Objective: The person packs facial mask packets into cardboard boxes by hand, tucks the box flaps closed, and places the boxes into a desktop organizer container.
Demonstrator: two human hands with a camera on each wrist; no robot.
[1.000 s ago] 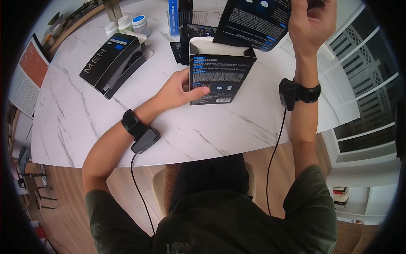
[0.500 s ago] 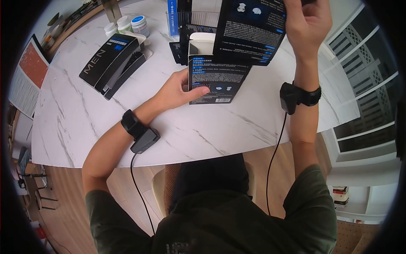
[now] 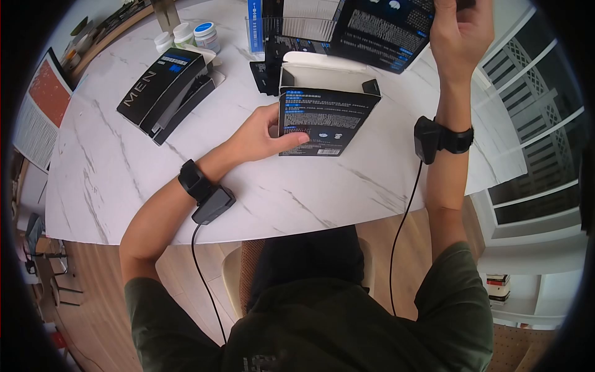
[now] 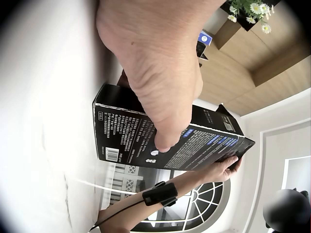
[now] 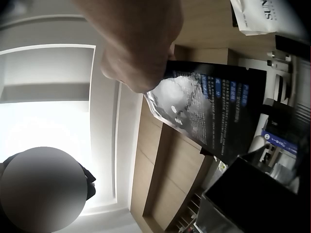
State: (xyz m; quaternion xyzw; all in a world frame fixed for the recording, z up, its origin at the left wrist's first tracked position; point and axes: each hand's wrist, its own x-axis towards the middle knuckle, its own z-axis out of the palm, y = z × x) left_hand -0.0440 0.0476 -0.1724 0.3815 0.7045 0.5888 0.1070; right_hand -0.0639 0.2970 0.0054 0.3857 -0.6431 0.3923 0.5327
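Note:
A black carton (image 3: 328, 121) with white and blue print stands on the table, its top open on a pale inside. My left hand (image 3: 263, 131) holds it at the left side, thumb across the printed front and the other fingers behind. Raised above and to the right is my right hand (image 3: 462, 40), gripping a flat black sachet (image 3: 384, 34) by its edge. The sachet's lower end hangs just beyond the carton's opening in the head view. Its glossy printed face (image 5: 223, 107) shows in the right wrist view, over the carton's dark side (image 5: 257, 199).
Another black box (image 3: 155, 87) marked MEN lies at the left with its flap open. Several capped bottles (image 3: 206, 38) stand behind it. A clear organizer (image 3: 307, 28) with a blue box (image 3: 255, 25) is at the back, with black packets (image 3: 263, 77) near it.
The sachet dipped towards the carton's opening, then rose and moved right with my right hand. The carton has shifted slightly right and towards me; my left hand keeps its hold.

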